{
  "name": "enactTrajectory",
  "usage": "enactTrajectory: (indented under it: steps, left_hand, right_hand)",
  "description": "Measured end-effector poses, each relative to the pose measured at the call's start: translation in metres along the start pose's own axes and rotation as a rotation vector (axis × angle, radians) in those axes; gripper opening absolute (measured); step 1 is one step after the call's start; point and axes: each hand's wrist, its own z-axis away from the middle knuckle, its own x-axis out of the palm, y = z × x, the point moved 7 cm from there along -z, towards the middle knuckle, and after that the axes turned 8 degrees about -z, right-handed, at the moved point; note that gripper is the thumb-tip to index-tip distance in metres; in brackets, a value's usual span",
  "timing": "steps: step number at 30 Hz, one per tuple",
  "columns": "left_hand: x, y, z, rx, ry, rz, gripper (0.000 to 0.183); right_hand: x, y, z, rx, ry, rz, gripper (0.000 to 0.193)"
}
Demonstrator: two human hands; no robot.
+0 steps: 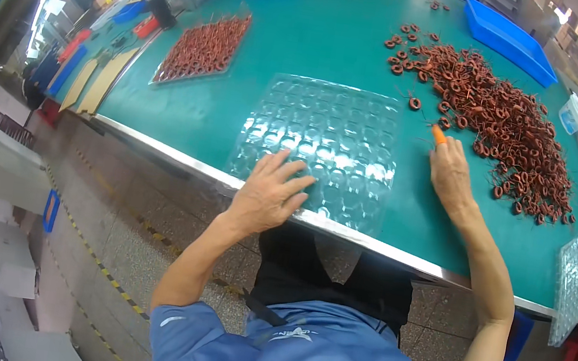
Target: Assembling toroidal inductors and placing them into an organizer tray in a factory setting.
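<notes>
My left hand lies with fingers spread on the near left part of a clear plastic blister tray. The tray's round pockets look bare. To its right, my right hand is beside the near left edge of a heap of copper-coloured ring coils with wire leads. Its fingers are drawn together, and an orange piece shows at the fingertips; whether it is a finger cover or something held is unclear. Just ahead of it are a few loose coils.
A filled tray of coils lies at the left on the green table. Blue bins stand at the back. Clear trays lean over the right front edge. A white tub stands at the right.
</notes>
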Motion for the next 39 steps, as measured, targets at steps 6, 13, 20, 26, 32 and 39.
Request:
enactTrajectory:
  steps: [6, 13, 20, 26, 32, 39]
  left_hand:
    - [-0.007, 0.022, -0.002, 0.097, 0.037, 0.011, 0.037]
    - [0.005, 0.132, -0.032, 0.134, 0.185, 0.246, 0.061]
    - [0.016, 0.109, -0.026, 0.393, -0.027, 0.139, 0.026]
    - [-0.056, -0.004, -0.009, 0.017, -0.243, 0.178, 0.026]
    - [0.003, 0.06, -0.064, -0.102, 0.199, 0.012, 0.05]
    - [0.056, 0.057, -0.057, 0.147, -0.082, -0.003, 0.065]
  right_hand:
    - [-0.033, 0.015, -0.002, 0.434, 0.185, -0.698, 0.028]
    - [-0.039, 0.017, 0.021, 0.486, 0.345, -0.825, 0.02]
    - [-0.026, 0.043, 0.041, 0.552, 0.309, -0.854, 0.026]
    - [-0.021, 0.049, 0.034, 0.591, 0.347, -0.896, 0.026]
    - [-0.014, 0.057, 0.039, 0.634, 0.333, -0.928, 0.026]
    - [-0.021, 0.053, 0.041, 0.643, 0.357, -0.992, 0.027]
